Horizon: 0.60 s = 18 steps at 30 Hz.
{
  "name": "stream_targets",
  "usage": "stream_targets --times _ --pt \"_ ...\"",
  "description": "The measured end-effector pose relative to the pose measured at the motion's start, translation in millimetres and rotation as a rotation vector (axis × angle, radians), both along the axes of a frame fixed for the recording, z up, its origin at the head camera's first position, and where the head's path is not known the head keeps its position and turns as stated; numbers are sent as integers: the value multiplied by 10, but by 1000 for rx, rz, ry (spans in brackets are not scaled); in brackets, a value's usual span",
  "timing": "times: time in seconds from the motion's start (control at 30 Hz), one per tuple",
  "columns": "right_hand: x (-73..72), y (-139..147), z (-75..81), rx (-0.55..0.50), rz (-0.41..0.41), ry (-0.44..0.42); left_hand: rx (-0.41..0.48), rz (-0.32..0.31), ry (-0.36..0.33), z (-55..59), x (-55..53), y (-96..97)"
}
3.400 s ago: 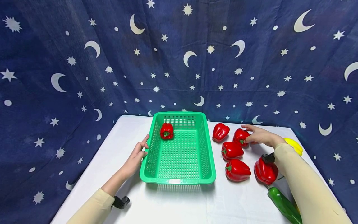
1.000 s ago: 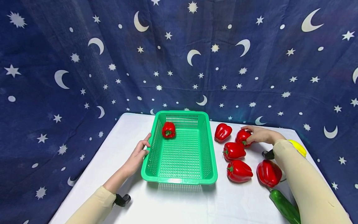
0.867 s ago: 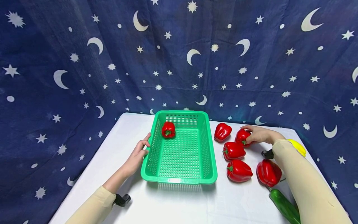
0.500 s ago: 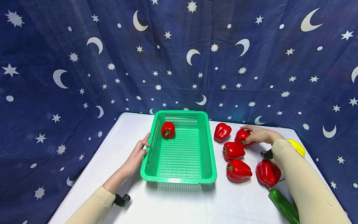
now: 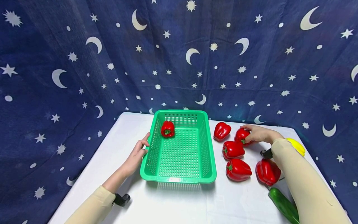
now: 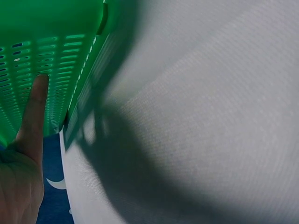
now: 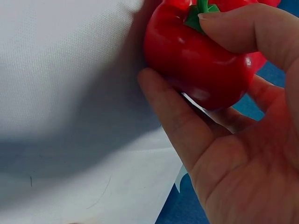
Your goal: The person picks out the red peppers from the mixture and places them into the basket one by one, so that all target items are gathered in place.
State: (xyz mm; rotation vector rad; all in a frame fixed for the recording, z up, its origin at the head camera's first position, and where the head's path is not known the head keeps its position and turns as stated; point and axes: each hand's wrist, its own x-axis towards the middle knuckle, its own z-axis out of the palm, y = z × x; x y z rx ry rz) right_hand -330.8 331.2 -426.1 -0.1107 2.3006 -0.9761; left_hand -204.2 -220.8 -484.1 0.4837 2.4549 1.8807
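My right hand (image 5: 258, 134) reaches over the back right of the table and holds a red bell pepper (image 7: 191, 56). In the right wrist view the thumb lies on top by its green stem, and the other fingers reach round the side and under it. My left hand (image 5: 136, 156) touches the left side of a green plastic basket (image 5: 179, 180). One straight finger (image 6: 36, 107) lies against the slotted outer wall in the left wrist view. Inside the basket, near its back left, sits another red bell pepper (image 5: 167, 129).
Close by the held pepper lie red bell peppers at the back (image 5: 222, 131), in the middle (image 5: 233, 150) and in front (image 5: 238, 170). Another red pepper (image 5: 267, 171) and a long green pepper (image 5: 283, 204) lie beside the right sleeve. A yellow item (image 5: 297, 147) shows behind that arm.
Since the oldest frame, the right thumb and fingers have closed in on the bell pepper. Over the last second both hands stay almost still; the head view shifts slightly.
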Motion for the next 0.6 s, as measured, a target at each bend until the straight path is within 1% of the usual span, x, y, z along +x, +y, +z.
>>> stream_targets --times 0.23,0.47,0.6 --pt "0 6 -11 -2 3 4 0 -1 2 -3 -3 4" --pt "35 12 -19 35 36 68 12 -4 12 -10 -7 5" --pt "38 44 -10 41 28 94 9 -6 16 4 3 8"
